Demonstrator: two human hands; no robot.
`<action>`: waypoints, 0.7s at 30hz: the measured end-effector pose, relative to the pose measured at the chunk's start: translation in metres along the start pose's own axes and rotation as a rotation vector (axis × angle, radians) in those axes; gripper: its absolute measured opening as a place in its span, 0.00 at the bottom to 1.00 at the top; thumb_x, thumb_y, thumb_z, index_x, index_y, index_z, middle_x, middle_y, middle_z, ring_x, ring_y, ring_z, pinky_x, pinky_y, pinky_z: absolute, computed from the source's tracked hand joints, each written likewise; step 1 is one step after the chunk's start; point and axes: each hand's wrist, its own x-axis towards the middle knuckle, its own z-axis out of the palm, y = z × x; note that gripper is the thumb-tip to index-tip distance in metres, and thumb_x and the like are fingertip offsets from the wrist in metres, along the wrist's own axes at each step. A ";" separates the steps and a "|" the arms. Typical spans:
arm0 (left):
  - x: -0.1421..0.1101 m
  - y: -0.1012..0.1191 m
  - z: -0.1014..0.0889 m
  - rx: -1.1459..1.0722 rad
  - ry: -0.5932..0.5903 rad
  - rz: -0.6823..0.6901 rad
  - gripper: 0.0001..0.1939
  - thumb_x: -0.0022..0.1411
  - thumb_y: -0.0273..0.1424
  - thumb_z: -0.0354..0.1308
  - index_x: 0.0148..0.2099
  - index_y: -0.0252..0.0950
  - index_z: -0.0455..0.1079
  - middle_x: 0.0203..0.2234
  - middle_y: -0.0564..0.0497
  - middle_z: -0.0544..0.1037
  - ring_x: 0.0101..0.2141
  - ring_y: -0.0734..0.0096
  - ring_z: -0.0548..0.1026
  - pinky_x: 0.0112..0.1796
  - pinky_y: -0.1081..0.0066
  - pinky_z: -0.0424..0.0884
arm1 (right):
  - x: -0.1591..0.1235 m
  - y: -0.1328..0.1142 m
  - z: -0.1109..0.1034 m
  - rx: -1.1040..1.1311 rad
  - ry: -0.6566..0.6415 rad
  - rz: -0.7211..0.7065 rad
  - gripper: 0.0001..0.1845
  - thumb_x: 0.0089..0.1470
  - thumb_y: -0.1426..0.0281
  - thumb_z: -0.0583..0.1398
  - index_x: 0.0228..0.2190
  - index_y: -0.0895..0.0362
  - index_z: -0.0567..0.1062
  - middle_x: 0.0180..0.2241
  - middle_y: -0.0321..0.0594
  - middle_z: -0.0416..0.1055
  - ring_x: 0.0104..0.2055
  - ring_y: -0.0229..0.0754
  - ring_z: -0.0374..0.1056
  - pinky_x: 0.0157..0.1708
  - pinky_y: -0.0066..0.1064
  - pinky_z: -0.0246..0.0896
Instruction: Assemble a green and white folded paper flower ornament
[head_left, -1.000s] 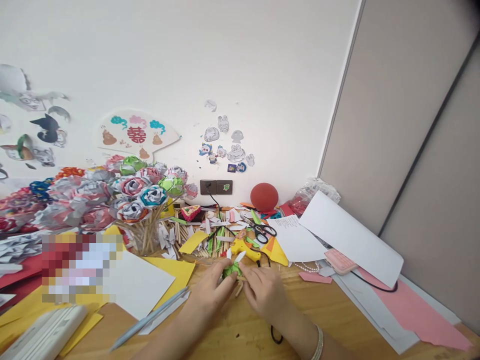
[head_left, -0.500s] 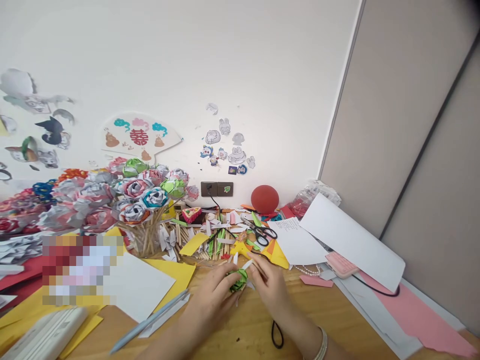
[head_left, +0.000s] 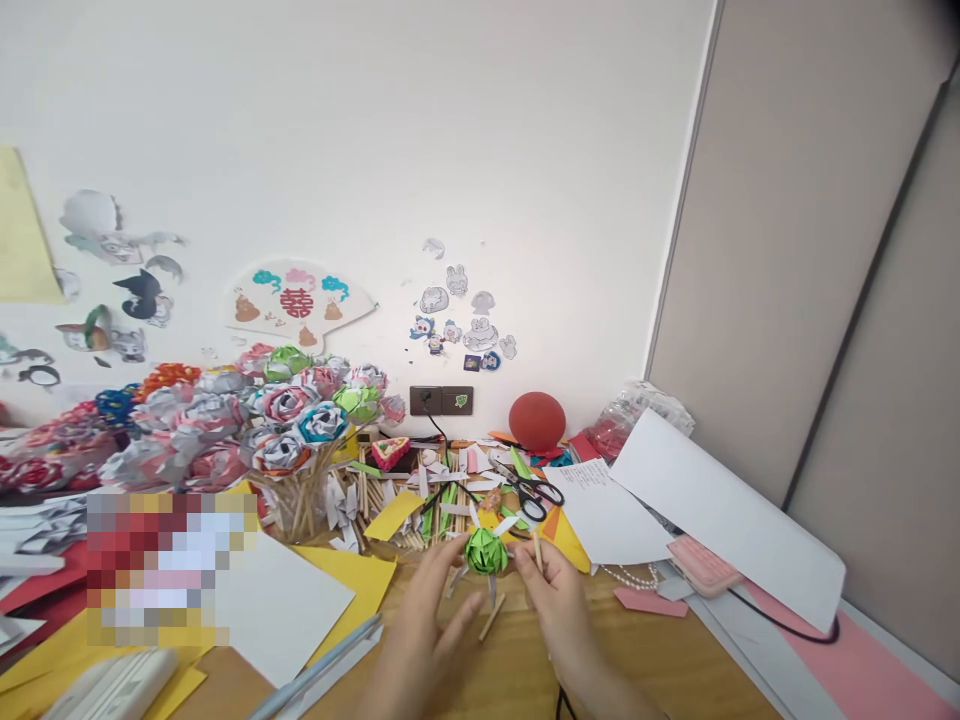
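A green folded-paper flower (head_left: 486, 551), with white paper strips sticking out around it, is between my two hands above the desk. My left hand (head_left: 433, 612) is at its left side, fingertips close to the petals and thumb spread away below. At the right, my right hand (head_left: 556, 597) is closed, its thumb and fingers pinching the flower's edge near a white strip. A short pale stick (head_left: 538, 552) pokes up between those fingers. Below the flower a wooden stick (head_left: 492, 618) shows; whether it joins the flower I cannot tell.
Black-handled scissors (head_left: 534, 497) lie behind my hands among paper scraps and sticks. Many paper flowers (head_left: 285, 405) stand at the left. A light-blue pen (head_left: 322, 665) and white sheet (head_left: 289, 600) are left front; a red ball (head_left: 537, 422) and pink calculator-like device (head_left: 703, 563) lie right.
My left thumb has spread away from the flower, and more of the green flower shows. A wooden stick is now visible below it. The whole view has shifted slightly as the camera moved.
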 end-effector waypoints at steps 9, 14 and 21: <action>0.004 -0.002 0.001 -0.183 0.083 -0.227 0.25 0.53 0.34 0.58 0.53 0.40 0.58 0.45 0.45 0.73 0.41 0.62 0.73 0.39 0.64 0.71 | -0.013 -0.001 0.005 -0.056 -0.226 -0.153 0.19 0.58 0.59 0.48 0.36 0.55 0.74 0.22 0.39 0.70 0.32 0.45 0.69 0.36 0.34 0.64; 0.010 0.000 -0.007 -0.165 0.076 -0.292 0.20 0.51 0.33 0.57 0.48 0.38 0.64 0.39 0.47 0.75 0.37 0.63 0.74 0.38 0.65 0.71 | -0.008 -0.001 0.001 -0.047 -0.257 -0.054 0.19 0.59 0.59 0.46 0.38 0.56 0.70 0.19 0.33 0.62 0.23 0.38 0.62 0.27 0.29 0.61; 0.003 0.007 -0.002 -0.089 -0.076 -0.174 0.21 0.51 0.28 0.57 0.49 0.43 0.63 0.41 0.50 0.74 0.38 0.63 0.73 0.41 0.64 0.70 | -0.001 -0.004 -0.008 -0.292 -0.133 -0.255 0.09 0.56 0.65 0.51 0.32 0.56 0.69 0.27 0.38 0.66 0.30 0.40 0.63 0.29 0.28 0.59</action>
